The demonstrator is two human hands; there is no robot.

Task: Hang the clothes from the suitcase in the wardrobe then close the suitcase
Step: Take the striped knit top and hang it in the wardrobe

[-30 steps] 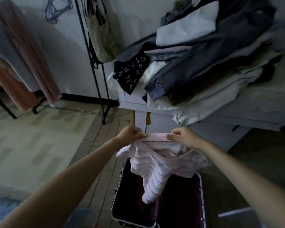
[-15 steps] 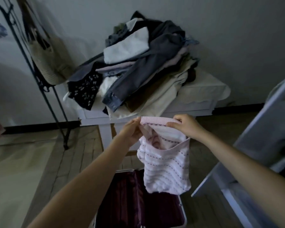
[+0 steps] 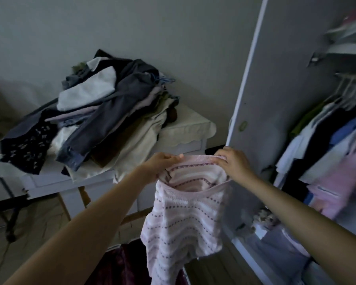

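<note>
left hand (image 3: pixel 159 164) + right hand (image 3: pixel 233 163) | pinch pink sweater (image 3: pixel 185 219) hem | above suitcase (image 3: pixel 121 264)

The suitcase (image 3: pixel 121 262) runs off the bottom edge, half behind the sweater (image 3: pixel 183 219); the wardrobe's hanging clothes (image 3: pixel 327 151) blur at right.

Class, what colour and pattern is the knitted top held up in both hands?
Pale pink knitted top with rows of dark dashed stripes; head view.

Pink striped knit top (image 3: pixel 183 214) pinched at its hem between left hand (image 3: pixel 160 164) and right hand (image 3: pixel 232 163), beside open wardrobe (image 3: pixel 261 95).
</note>
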